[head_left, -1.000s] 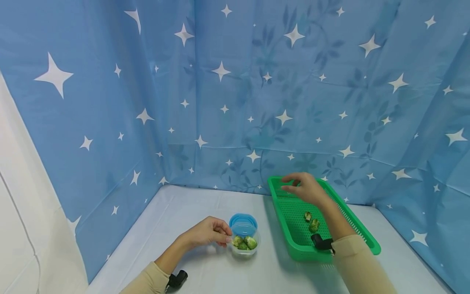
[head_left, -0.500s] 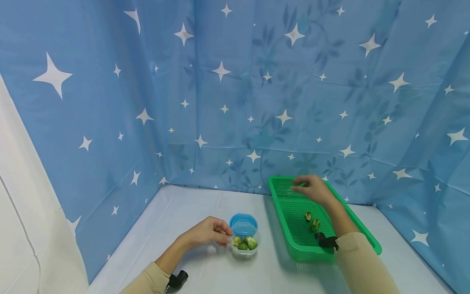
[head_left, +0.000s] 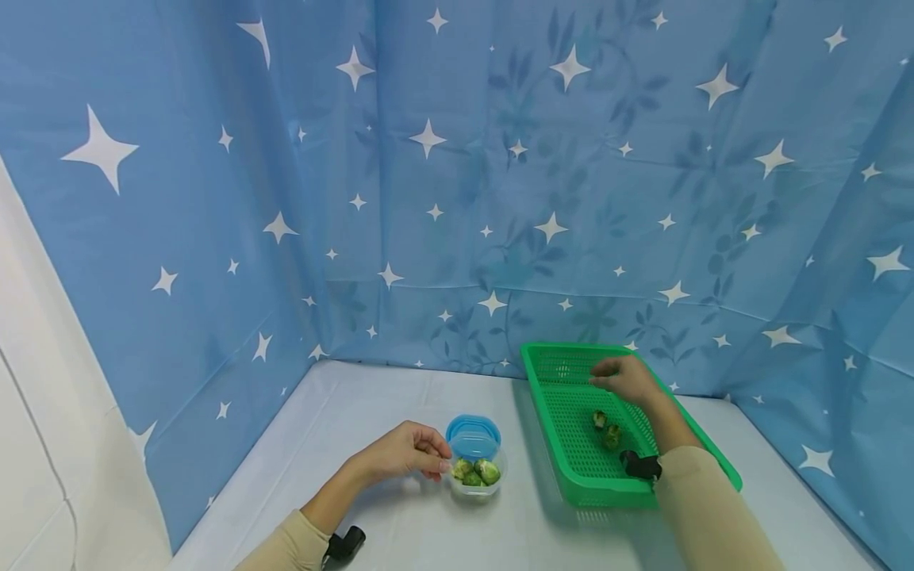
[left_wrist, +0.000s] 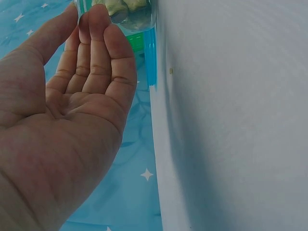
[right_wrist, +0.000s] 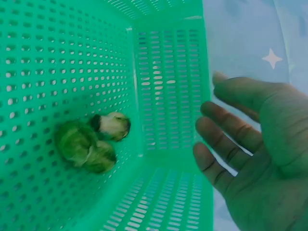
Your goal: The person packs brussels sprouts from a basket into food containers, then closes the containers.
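My left hand [head_left: 408, 450] pinches the left rim of a small clear plastic container [head_left: 474, 491] on the table. Several Brussels sprouts [head_left: 488, 472] sit inside it. Against the container's far side is a blue lid [head_left: 473, 427]. In the left wrist view the fingers and thumb meet at the container's wall [left_wrist: 150, 19]. My right hand [head_left: 627, 379] hovers over the green basket [head_left: 555, 436], fingers loosely bent and holding nothing. Brussels sprouts [right_wrist: 79, 143] lie together on the basket's floor, one with its pale cut end [right_wrist: 117, 126] showing.
A white cloth covers the table [head_left: 371, 523]. Blue curtains [head_left: 457, 198] with white stars hang behind it and on both sides. The basket's raised walls stand to the right of the container. A tiny green scrap [left_wrist: 171, 71] lies on the cloth.
My right hand has moved right and slightly down over the basket, away from its far left corner. The left hand and container have stayed in place.
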`<state>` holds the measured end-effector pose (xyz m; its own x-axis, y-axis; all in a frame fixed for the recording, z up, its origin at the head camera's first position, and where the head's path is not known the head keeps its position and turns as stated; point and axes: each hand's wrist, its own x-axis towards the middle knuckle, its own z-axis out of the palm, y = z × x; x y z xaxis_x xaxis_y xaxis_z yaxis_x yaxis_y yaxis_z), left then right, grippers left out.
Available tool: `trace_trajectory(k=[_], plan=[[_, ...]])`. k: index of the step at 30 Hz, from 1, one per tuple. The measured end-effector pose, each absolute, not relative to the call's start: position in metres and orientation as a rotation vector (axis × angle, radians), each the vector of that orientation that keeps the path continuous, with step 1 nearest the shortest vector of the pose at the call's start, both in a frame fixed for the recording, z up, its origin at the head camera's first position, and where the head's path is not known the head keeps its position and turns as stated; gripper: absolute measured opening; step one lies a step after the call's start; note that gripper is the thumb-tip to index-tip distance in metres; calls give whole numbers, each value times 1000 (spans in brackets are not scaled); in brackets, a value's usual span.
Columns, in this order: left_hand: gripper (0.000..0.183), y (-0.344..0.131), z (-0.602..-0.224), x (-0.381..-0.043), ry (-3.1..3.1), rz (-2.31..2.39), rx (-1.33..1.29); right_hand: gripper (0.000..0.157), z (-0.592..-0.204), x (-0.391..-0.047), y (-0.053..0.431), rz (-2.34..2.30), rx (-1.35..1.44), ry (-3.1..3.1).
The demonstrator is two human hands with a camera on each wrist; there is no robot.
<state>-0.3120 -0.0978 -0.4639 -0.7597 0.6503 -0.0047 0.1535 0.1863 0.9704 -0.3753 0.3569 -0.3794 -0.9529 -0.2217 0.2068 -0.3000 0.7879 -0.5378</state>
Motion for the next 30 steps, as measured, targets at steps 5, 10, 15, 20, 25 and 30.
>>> trace_trajectory(k=[5, 10, 15, 20, 25, 30], plan=[[27, -98, -464, -313, 2042, 1611, 743, 39, -388, -374, 363, 939, 334, -2921], [28, -98, -465, -314, 2030, 1613, 744, 41, -396, -376, 368, 964, 312, -2980], [30, -99, -465, -314, 2024, 1616, 749, 38, -399, -376, 370, 978, 311, -2987], [30, -99, -464, -313, 2027, 1616, 748, 37, -398, -373, 370, 996, 281, -3017], [31, -98, -465, -314, 2023, 1615, 752, 34, -397, -369, 371, 1028, 206, -3080], [29, -98, -465, -313, 2019, 1618, 752, 33, -398, -366, 372, 1128, 104, -3120]])
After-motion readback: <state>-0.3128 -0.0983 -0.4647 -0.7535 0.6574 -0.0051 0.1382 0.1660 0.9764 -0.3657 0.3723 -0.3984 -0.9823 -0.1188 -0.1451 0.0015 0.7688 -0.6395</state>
